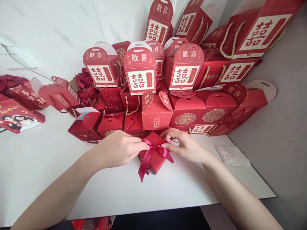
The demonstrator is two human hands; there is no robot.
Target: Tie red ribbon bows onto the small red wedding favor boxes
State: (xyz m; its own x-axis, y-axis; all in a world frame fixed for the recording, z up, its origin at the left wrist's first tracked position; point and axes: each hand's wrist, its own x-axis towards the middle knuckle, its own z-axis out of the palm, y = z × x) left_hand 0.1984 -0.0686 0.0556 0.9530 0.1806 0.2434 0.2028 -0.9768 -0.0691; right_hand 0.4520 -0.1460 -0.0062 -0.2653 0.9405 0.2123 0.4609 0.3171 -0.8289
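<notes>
A small red gift box (157, 158) sits on the white table (48, 166) right in front of me. A dark red ribbon (147, 159) is tied across its top, with tails hanging down over the near side. My left hand (120, 148) pinches the ribbon's left loop at the knot. My right hand (183, 145) pinches the right loop, its fingers closed on the ribbon.
Behind the box rises a big pile of red gift boxes (140, 75) with gold rope handles and white labels, stacked against the white wall. Flat red packages (16, 116) lie at the left. A white folded tissue (232, 156) rests at the right near the table's edge.
</notes>
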